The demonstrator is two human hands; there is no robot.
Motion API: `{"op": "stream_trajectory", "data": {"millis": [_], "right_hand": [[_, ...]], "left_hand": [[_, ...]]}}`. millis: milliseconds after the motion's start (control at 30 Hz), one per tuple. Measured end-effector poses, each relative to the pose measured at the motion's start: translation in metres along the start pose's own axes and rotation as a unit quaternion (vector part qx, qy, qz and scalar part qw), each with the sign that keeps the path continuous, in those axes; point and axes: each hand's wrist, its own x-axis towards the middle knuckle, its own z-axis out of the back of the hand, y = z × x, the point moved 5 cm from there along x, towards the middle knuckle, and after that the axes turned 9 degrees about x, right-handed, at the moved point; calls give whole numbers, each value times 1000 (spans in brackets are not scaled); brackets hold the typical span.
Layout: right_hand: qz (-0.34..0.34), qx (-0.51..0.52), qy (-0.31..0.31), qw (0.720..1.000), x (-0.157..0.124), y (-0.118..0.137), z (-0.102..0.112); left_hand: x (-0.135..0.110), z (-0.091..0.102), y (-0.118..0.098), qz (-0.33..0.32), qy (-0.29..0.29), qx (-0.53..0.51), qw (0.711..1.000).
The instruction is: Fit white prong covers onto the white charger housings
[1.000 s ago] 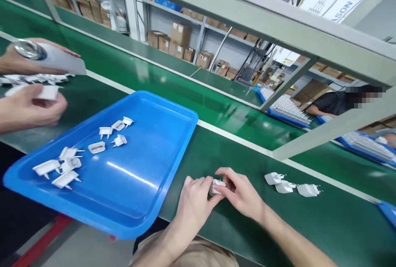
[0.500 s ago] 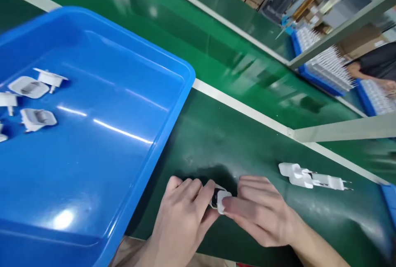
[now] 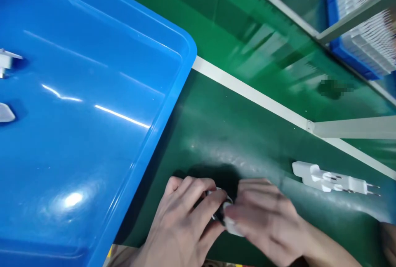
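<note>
Here, a small white adapter [image 3: 230, 226] is pinched by the left hand [image 3: 182, 221] and right hand [image 3: 269, 223], both grips closed on it, over the counter [image 3: 235, 135] near the blue tray [image 3: 123, 73]. Though blurred, it is judged light, stiff and smooth, and best taken by its body.

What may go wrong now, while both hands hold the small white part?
1. The white part is held between the left hand and the right hand, near the front edge of the green belt; a slip may drop it off the belt.
2. The right arm is close to the white plugs and might knock them.
</note>
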Motion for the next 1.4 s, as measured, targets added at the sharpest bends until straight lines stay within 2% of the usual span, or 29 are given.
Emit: {"op": "stream_trajectory", "data": {"millis": [133,233,333,433,533,633,767,833,933,967,1000,1067,1100,1133,1200,1267,1400], "right_hand": [[7,15,-17,1000,-2,0,13],[-22,109,2,994,-1,-7,10],[-71,168,-22,983,0,-18,7],[-118,177,-60,975,-3,-24,4],[-135,182,-90,970,-4,-24,2],[-97,174,-99,975,-4,-18,3],[14,80,-89,993,-8,-1,11],[14,47,-123,991,-13,0,21],[-93,48,-227,968,-22,-16,45],[-133,43,-218,966,-23,-24,50],[-162,28,-176,971,-22,-30,52],[-182,-36,-74,980,-21,-38,53],[-177,-89,-54,979,-21,-39,56],[-168,-146,-59,973,-21,-37,59],[-138,-219,-107,960,-22,-25,65],[-97,-192,-124,969,-21,-8,61],[-33,-24,-102,994,-11,25,41]], "left_hand": [[0,0,-2,10,1,-14,1000],[0,0,-2,21,-4,-9,1000],[-1,0,-4,9,-13,8,1000],[-3,1,-3,12,-28,6,1000],[-4,3,-4,17,-46,-6,999],[-5,6,-10,17,-65,-9,998],[-5,9,-20,-3,-93,9,996],[-6,11,-23,-13,-103,27,994],[-7,12,-24,-24,-108,48,993],[-7,12,-23,-27,-109,51,992],[-7,11,-21,-28,-106,49,993],[-7,11,-18,-29,-96,30,995],[-7,10,-17,-29,-89,18,995],[-7,10,-16,-26,-81,5,996],[-7,8,-13,-17,-62,-17,998],[-6,6,-12,-10,-48,-36,998],[-6,0,-16,-34,-42,-68,996]]}}
